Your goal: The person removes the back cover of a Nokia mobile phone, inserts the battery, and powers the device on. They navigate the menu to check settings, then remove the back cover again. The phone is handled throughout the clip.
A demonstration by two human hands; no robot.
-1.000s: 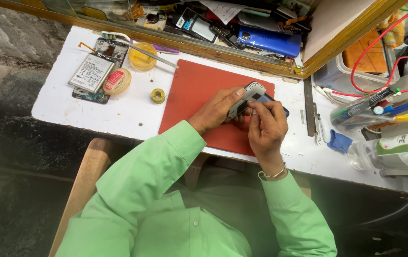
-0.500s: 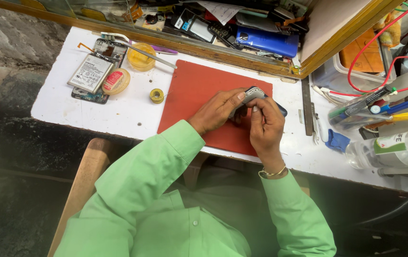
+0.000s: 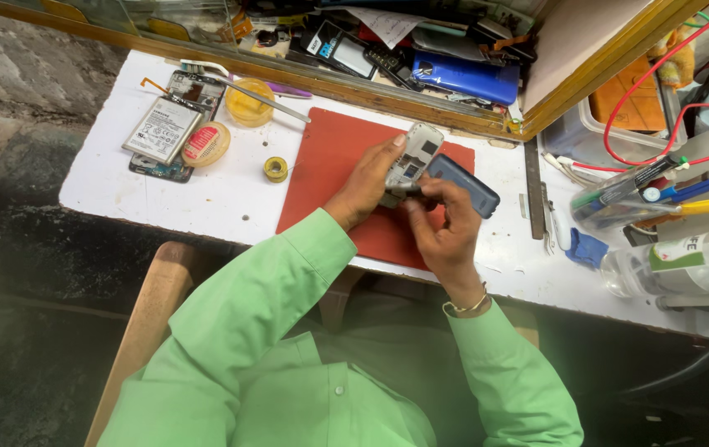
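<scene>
Two hands together over a red mat (image 3: 329, 178), clamped on one small job. Left hand (image 3: 367, 182) reaching in from the lower left, green sleeve to the wrist, fingers curled round a grey opened phone body (image 3: 415, 157), thumb along its edge, holding it tilted up off the mat. Right hand (image 3: 444, 228) coming from below, bangle at the wrist, fingertips (image 3: 429, 189) pinched at the lower end of that body, perhaps round a thin dark tool, too small to tell. Dark blue back cover (image 3: 466, 184) just beside the right hand's knuckles, lying partly on the mat's right edge. Small yellow tape roll (image 3: 276, 169) on the white table (image 3: 222, 199), just left of the mat. Farther left, a phone battery (image 3: 162, 130) on a stripped phone, with a round red-topped tin (image 3: 205, 143) touching it. Metal ruler (image 3: 534, 186) lying right of the blue cover.
</scene>
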